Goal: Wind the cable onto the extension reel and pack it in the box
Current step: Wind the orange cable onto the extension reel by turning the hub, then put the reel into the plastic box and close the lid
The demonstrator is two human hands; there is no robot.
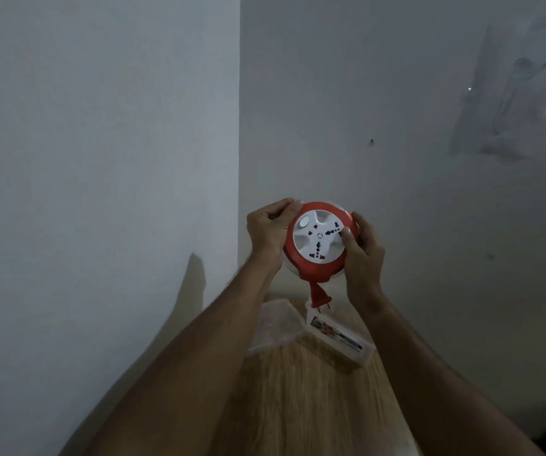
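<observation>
Both hands clasp the red-and-white reel (319, 240), left hand (266, 232) and right hand (362, 255) on opposite rims, plug (319, 299) dangling toward the open box (337, 340) directly below.

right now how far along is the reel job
Winding looks done: only the plug hangs out of the reel. Both hands, left hand and right hand, hold it above the table. Left: pack it in the clear box, open below.

Dim room corner, pale grey walls (100, 126), wooden tabletop (314, 406) below, scuffed right wall.
</observation>
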